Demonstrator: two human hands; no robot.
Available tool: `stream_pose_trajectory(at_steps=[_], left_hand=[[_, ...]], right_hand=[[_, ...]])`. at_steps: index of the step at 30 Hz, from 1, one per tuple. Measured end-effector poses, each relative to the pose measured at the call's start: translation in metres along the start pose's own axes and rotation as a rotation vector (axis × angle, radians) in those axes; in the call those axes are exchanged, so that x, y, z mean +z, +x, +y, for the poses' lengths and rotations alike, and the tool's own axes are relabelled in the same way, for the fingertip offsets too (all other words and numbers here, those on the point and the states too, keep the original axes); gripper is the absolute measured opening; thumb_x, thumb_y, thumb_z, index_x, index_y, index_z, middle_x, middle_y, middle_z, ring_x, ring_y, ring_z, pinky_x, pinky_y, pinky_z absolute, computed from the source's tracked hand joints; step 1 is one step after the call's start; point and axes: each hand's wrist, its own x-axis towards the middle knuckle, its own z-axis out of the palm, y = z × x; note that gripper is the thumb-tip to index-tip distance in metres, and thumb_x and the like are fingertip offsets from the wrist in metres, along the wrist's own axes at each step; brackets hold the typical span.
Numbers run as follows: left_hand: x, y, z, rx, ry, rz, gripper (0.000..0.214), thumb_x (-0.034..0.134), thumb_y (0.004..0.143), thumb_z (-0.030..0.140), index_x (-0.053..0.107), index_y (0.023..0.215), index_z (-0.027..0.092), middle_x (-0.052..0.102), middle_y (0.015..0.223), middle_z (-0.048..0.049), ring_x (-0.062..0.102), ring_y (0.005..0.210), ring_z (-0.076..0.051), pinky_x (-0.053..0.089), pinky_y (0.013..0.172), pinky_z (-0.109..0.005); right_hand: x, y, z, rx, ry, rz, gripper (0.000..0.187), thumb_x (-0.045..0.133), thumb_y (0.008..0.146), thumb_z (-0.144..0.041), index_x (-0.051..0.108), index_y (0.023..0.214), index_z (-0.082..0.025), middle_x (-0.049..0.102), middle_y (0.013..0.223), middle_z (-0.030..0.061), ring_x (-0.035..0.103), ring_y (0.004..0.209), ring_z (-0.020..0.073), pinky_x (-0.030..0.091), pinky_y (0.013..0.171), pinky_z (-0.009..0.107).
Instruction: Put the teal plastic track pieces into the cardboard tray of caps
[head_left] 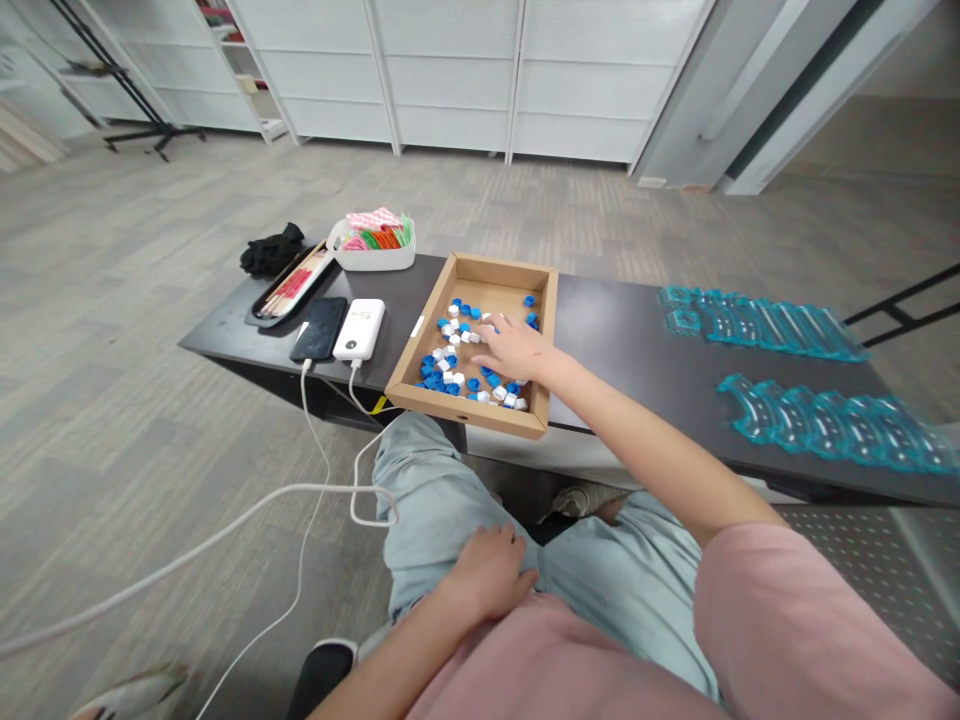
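Around cardboard tray | phone, power bank, teal plastic pieces | right hand over blocks, grip apart

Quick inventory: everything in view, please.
Table: one, dark, centre
Box: one, brown, on table
Small pieces: many, blue and white, in box
Plastic parts: many, clear teal, table's right
Basket: one, white, left of box
Tray: one, black, left of basket
Bundle: one, black, beside tray
Phone: one, black, near tray
Power bank: one, white, beside phone
Cables: several, white, lower left
Cabinets: several, white, background
Wheeled stand: one, black, upper left
Left hand: one, bare, on lap
Right hand: one, bare, inside box
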Motion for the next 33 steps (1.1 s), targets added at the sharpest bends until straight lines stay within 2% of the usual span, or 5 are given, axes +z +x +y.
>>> stream_pose_trajectory(at_steps=[4,12,18,24,33], left_hand=[[0.001,0.000,-0.001,0.016,0.009,0.006,0.067,0.047,0.107,0.050,0.074,0.152,0.007,0.070,0.154,-0.0287,0.066,0.145,-0.045,0.052,0.125,-0.060],[-0.002,-0.006,0.003,0.035,0.007,0.014,0.064,0.051,0.107,0.046,0.074,0.152,0.007,0.071,0.152,-0.0295,0.066,0.146,-0.044,0.053,0.124,-0.059],[0.000,-0.005,0.005,0.059,0.005,0.018,0.062,0.053,0.106,0.045,0.074,0.151,0.008,0.071,0.151,-0.0288,0.066,0.147,-0.043,0.053,0.125,-0.059],[0.005,-0.001,0.002,0.071,0.005,0.027,0.064,0.050,0.105,0.045,0.074,0.151,0.007,0.071,0.152,-0.0289,0.067,0.145,-0.044,0.054,0.122,-0.060],[0.005,-0.002,0.002,0.079,-0.048,0.058,0.066,0.054,0.103,0.047,0.075,0.150,0.006,0.071,0.150,-0.0330,0.067,0.143,-0.045,0.054,0.119,-0.062]], right_hand=[[0.022,0.014,-0.025,-0.123,0.139,-0.104,0.076,0.070,0.111,-0.060,0.054,0.172,-0.017,0.057,0.169,0.0261,0.052,0.161,0.0483,0.046,0.133,0.066],[0.013,0.017,-0.023,-0.404,0.301,-0.221,0.044,0.076,0.101,-0.028,0.075,0.144,-0.020,0.069,0.149,0.0159,0.070,0.139,0.0325,0.054,0.127,0.049],[-0.007,0.012,0.009,-0.035,0.078,-0.101,0.041,0.067,0.110,-0.032,0.077,0.148,-0.023,0.071,0.151,0.0194,0.070,0.141,0.0402,0.056,0.120,0.054],[0.010,0.077,0.014,0.285,0.186,-0.038,0.064,0.050,0.120,-0.047,0.052,0.175,-0.016,0.054,0.176,0.0258,0.048,0.169,0.0435,0.039,0.139,0.059],[0.020,0.085,0.005,-0.200,0.349,-0.114,0.043,0.073,0.111,-0.043,0.078,0.147,-0.021,0.069,0.145,0.0155,0.062,0.146,0.0304,0.045,0.134,0.052]])
